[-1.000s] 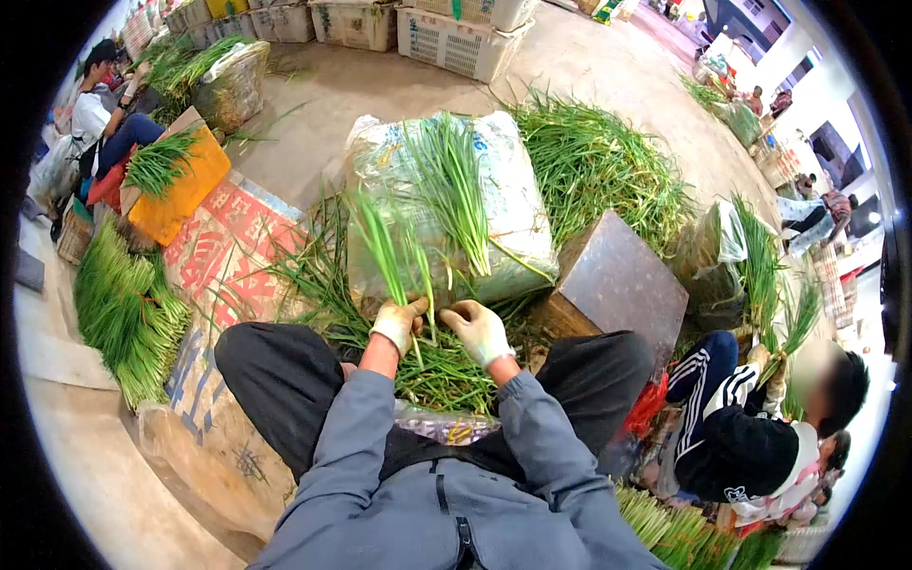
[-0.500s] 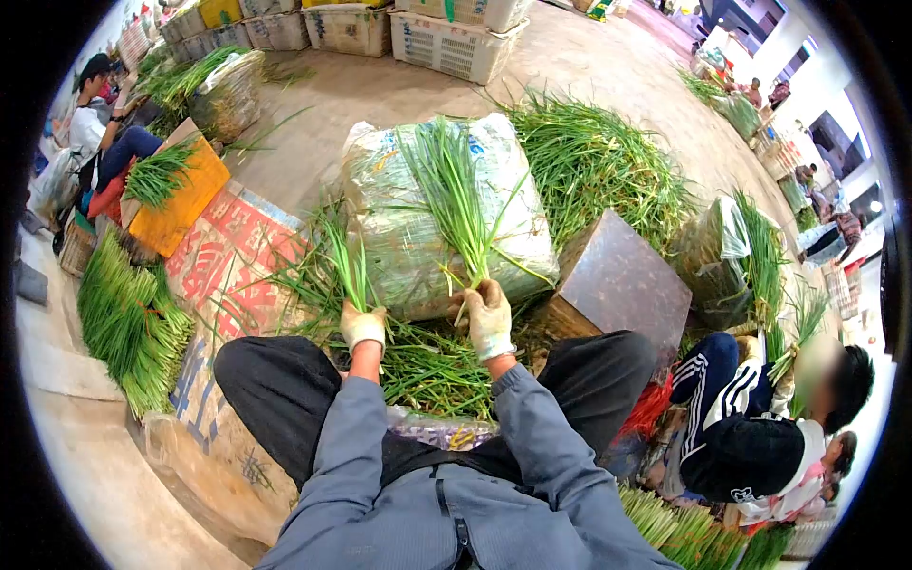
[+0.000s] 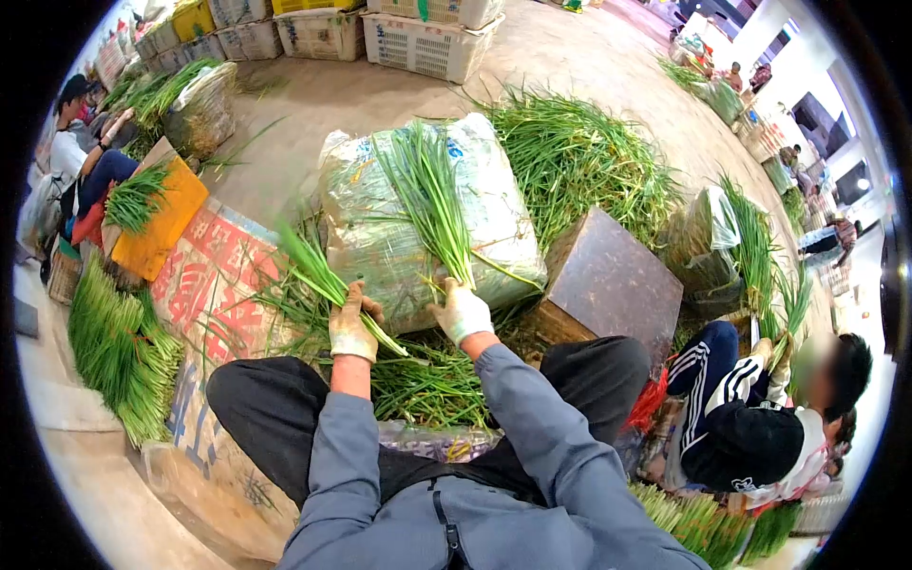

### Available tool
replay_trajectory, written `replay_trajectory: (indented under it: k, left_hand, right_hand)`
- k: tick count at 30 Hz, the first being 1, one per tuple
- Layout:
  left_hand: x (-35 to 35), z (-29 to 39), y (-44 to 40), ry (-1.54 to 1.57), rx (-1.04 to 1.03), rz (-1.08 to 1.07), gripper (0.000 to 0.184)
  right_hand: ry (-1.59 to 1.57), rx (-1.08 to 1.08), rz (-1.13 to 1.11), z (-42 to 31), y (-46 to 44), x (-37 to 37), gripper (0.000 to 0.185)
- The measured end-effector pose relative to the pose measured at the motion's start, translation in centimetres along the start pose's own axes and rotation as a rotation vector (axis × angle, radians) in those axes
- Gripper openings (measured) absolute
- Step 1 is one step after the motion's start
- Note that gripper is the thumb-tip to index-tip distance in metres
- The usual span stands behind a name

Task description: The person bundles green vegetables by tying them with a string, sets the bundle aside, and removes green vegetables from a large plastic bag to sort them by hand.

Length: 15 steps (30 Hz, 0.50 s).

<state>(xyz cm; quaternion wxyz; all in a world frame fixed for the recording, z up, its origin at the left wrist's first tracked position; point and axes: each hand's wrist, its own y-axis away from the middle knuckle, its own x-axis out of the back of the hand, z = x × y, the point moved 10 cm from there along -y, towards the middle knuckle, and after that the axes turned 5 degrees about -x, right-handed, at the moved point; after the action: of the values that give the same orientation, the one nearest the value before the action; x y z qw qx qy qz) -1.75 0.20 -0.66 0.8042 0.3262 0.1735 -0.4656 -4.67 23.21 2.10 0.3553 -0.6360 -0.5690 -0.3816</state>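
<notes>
In my gloved left hand (image 3: 353, 331) is a small bunch of chives (image 3: 321, 275), gripped low, its leaves tilted up to the left and its pale stalk ends pointing down to the right. My right hand (image 3: 464, 313), also gloved, is closed round the base of a larger bunch of chives (image 3: 432, 199). That bunch lies over a plastic-wrapped bale (image 3: 356, 214) in front of me. Between my knees, below both hands, is a heap of loose chives (image 3: 427, 385). Some fingertips of both hands are hidden by stalks and gloves.
A brown box (image 3: 622, 271) stands at my right knee, a big chive pile (image 3: 579, 157) behind it. Tied chives (image 3: 119, 351) lie at left beside printed cardboard (image 3: 214, 275). A co-worker (image 3: 750, 437) sits close at right, another person (image 3: 81, 152) far left. Crates (image 3: 427, 47) line the back.
My left hand has turned, so its bunch now slants left with stalk ends showing below the fingers. My right hand has shifted slightly left and down. The whole view has moved a little.
</notes>
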Motion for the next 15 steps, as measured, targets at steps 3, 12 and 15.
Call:
replay_trajectory:
  k: [3,12,15]
  left_hand:
    - [0.9,-1.2,-0.3,-0.013,0.080,0.103,0.024]
    - [1.0,-4.1,-1.4,-0.022,0.142,0.131,0.021]
    - [-0.1,-4.4,-1.4,-0.069,0.160,0.093,0.022]
  right_hand:
    - [0.178,0.247,-0.359,0.5,1.1,-9.4,0.027]
    - [0.111,0.055,0.068,1.8,-3.8,1.4,0.027]
    - [0.212,0.035,-0.060,3.4,-4.7,-0.6,0.029]
